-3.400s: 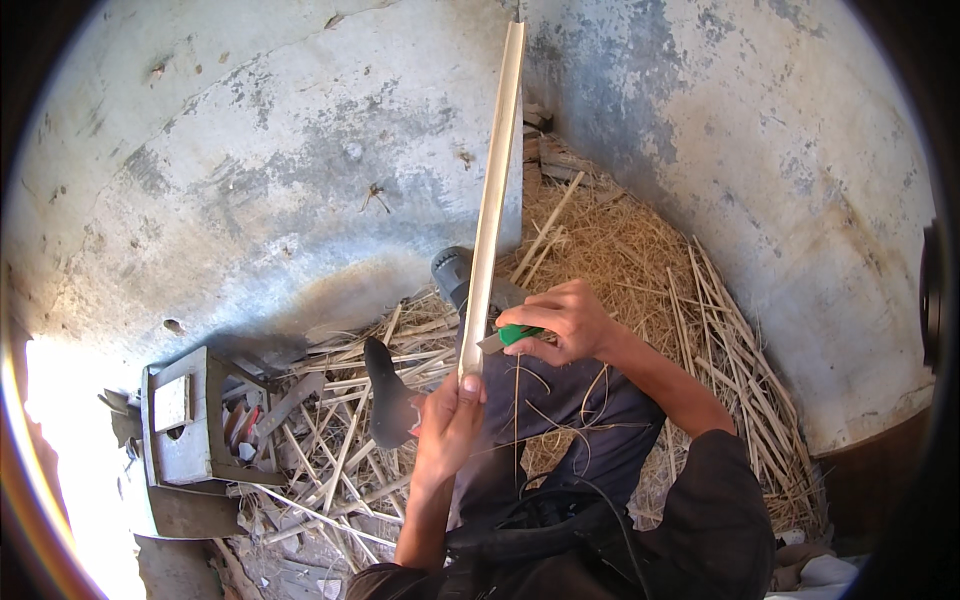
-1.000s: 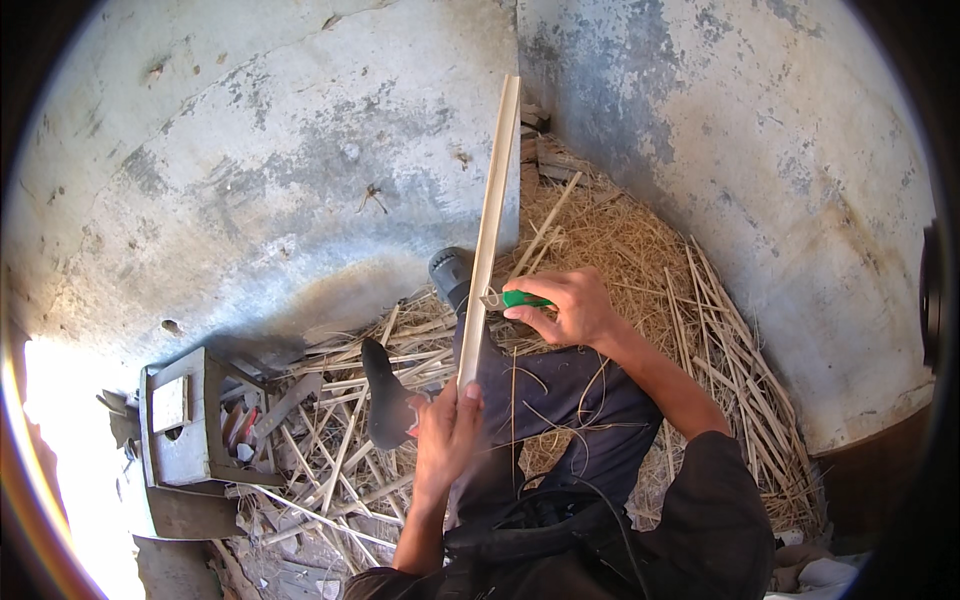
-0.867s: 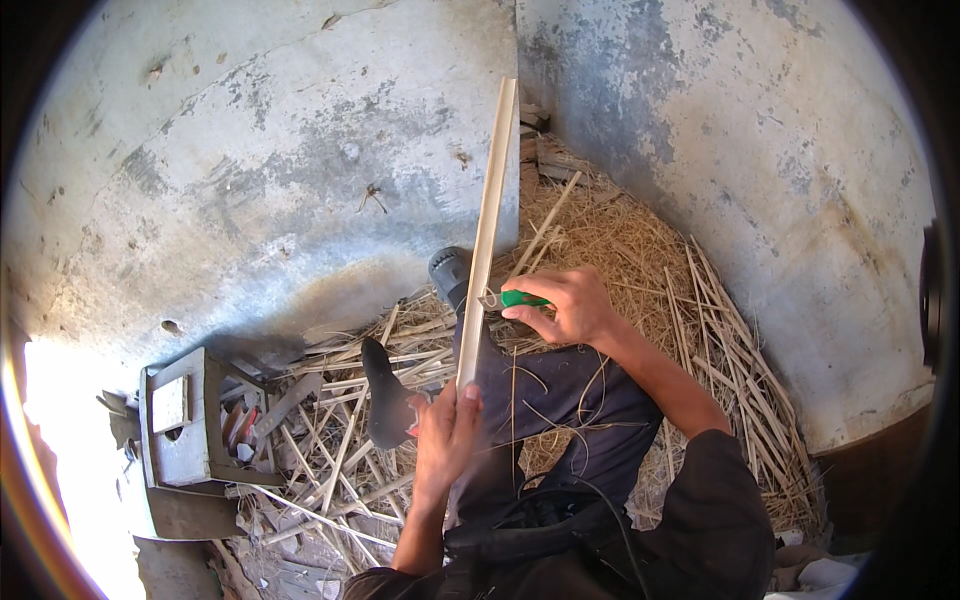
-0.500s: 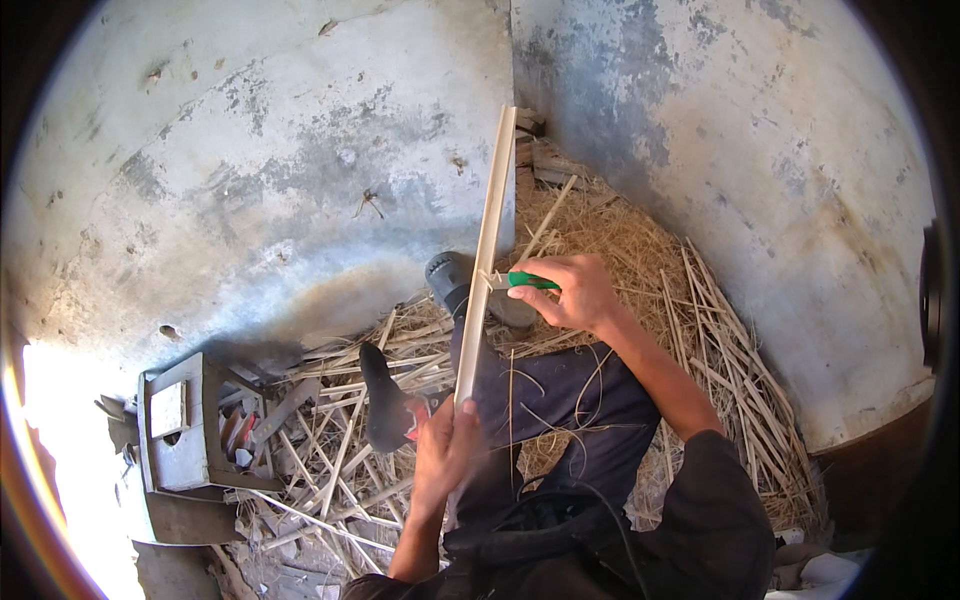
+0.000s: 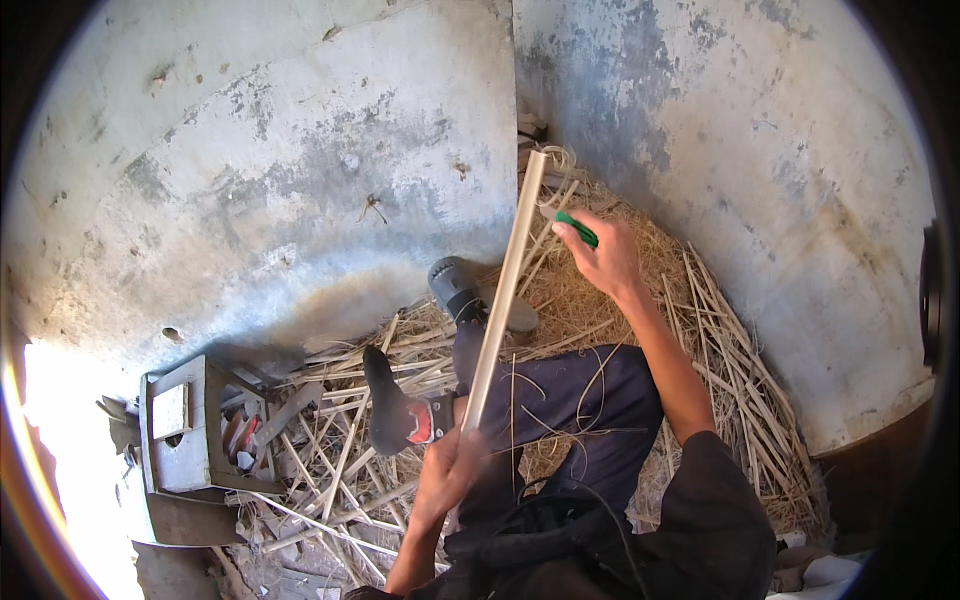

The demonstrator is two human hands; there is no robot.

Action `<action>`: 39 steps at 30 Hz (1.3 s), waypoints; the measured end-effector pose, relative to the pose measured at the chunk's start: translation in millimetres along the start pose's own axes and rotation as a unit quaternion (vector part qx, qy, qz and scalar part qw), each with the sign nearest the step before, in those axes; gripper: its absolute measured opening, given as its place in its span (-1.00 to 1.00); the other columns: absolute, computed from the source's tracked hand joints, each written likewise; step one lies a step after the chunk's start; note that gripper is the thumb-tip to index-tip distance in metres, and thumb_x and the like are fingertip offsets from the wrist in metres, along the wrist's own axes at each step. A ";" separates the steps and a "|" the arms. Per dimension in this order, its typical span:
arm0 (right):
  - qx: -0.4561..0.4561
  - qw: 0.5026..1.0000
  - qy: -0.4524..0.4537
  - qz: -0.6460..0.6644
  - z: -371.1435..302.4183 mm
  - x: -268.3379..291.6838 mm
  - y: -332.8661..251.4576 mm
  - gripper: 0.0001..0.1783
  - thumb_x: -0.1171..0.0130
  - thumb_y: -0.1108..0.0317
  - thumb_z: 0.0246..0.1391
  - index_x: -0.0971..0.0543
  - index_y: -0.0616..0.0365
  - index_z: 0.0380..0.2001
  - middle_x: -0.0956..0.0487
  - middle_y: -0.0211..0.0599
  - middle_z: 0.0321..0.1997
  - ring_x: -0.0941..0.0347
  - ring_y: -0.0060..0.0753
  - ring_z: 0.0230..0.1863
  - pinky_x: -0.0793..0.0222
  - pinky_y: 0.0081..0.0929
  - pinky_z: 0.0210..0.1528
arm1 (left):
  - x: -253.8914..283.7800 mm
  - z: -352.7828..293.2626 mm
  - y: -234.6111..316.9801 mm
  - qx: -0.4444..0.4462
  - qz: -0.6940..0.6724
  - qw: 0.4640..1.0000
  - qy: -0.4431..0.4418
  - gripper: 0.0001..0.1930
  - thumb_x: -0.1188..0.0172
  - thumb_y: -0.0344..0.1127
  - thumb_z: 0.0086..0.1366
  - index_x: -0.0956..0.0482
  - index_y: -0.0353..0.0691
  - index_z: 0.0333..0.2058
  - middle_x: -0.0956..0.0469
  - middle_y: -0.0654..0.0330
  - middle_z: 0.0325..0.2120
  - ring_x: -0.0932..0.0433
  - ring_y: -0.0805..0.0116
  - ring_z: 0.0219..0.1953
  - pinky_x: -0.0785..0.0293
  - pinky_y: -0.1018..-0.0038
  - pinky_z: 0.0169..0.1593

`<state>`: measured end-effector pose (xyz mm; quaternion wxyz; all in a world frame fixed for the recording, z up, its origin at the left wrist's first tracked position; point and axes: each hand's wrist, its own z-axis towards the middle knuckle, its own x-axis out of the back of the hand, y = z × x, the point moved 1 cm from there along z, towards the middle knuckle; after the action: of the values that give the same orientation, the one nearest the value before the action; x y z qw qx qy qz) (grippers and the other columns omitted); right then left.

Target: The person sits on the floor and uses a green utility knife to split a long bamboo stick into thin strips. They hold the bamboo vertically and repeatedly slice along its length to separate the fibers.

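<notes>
The person sits on the floor in a corner of grey, stained walls (image 5: pixel 300 180), legs stretched out over a heap of straw (image 5: pixel 620 300) and split cane strips (image 5: pixel 340 470). The left hand (image 5: pixel 445 475) is closed around the lower end of a long pale cane (image 5: pixel 505 290), which slants up and away over the knee, its top near the wall corner. The right hand (image 5: pixel 605 255) is up by that top end, fingers curled tight around a green-handled tool (image 5: pixel 577 228) that sits just beside the cane; whether its blade touches the cane I cannot tell.

To the person's left, near the bright patch of floor, stands a small grey box (image 5: pixel 180 425), open at the side, with a pale square patch on its top face. Inside it lie a few mixed bits, one of them red; they are too small to tell apart.
</notes>
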<state>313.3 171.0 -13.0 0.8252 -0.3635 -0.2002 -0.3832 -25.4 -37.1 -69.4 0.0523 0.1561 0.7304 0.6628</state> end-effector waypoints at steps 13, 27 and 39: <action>-0.142 0.988 -0.028 0.061 -17.3 10.1 16.8 -0.43 -0.12 -0.18 0.45 -0.69 0.13 0.05 -0.60 -0.44 -0.51 -0.37 -0.56 -0.58 -0.23 -0.36 -0.51 | 13.2 -8.0 -7.8 0.030 0.024 0.999 -0.010 -0.70 -0.08 -0.23 0.60 -0.60 -0.34 -0.26 -0.44 0.33 -0.62 -0.37 0.59 -0.50 -0.34 0.48 -0.42; -0.006 0.993 -0.053 0.107 -16.4 10.9 -16.6 -0.57 -0.28 -0.02 0.38 -0.73 0.17 -0.11 -0.66 -0.35 -0.50 -0.51 -0.51 -0.55 -0.34 -0.45 -0.46 | 11.4 -6.1 -10.7 -0.010 0.100 0.994 0.029 -0.75 -0.14 -0.30 0.55 -0.55 -0.37 -0.30 -0.52 0.02 -0.62 -0.46 0.43 -0.56 -0.41 0.33 -0.42; -0.051 0.995 -0.012 0.083 -18.5 16.5 2.5 -0.57 -0.36 -0.04 0.29 -0.78 0.16 -0.16 -0.71 -0.35 -0.47 -0.55 -0.55 -0.53 -0.36 -0.46 -0.49 | 7.1 -13.0 -3.0 0.010 0.101 0.994 0.041 -0.77 -0.16 -0.30 0.53 -0.59 -0.39 -0.23 -0.57 -0.01 -0.61 -0.52 0.39 -0.57 -0.43 0.30 -0.43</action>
<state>326.5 150.1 -16.2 0.8320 -0.4255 -0.1594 -0.3184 -36.3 -47.6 -69.9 -0.0467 0.2022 0.7187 0.6636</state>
